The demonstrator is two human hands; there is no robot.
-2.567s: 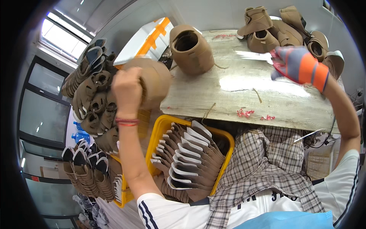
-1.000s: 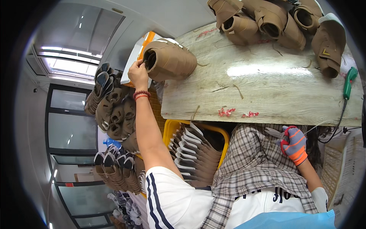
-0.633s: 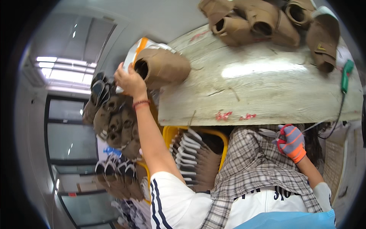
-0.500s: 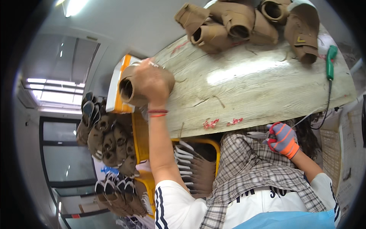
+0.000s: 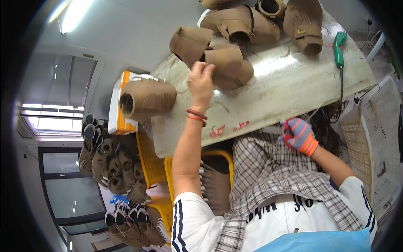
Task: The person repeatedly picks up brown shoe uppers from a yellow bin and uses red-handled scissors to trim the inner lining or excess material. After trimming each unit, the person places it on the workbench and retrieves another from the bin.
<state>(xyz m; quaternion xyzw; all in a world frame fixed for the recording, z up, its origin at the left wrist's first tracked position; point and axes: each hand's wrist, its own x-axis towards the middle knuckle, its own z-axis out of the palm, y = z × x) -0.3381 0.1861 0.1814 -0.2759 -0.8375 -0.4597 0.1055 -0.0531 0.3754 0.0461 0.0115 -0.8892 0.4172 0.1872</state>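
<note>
Pinching brown shoe upper by its edge, our left hand nearly closed; upper sits just far-right of it, over bench. Our gloved right hand curls round red-handled scissors, near side.

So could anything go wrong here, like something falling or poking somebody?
Maybe three things. The scissors in the right hand are close to the plaid cloth, so they could snag or poke it. The brown stack lies on its side at the left end of the table, so a bump might knock it off. The cord of the green tool hangs over the edge, so a tug might drag the tool down.
</note>
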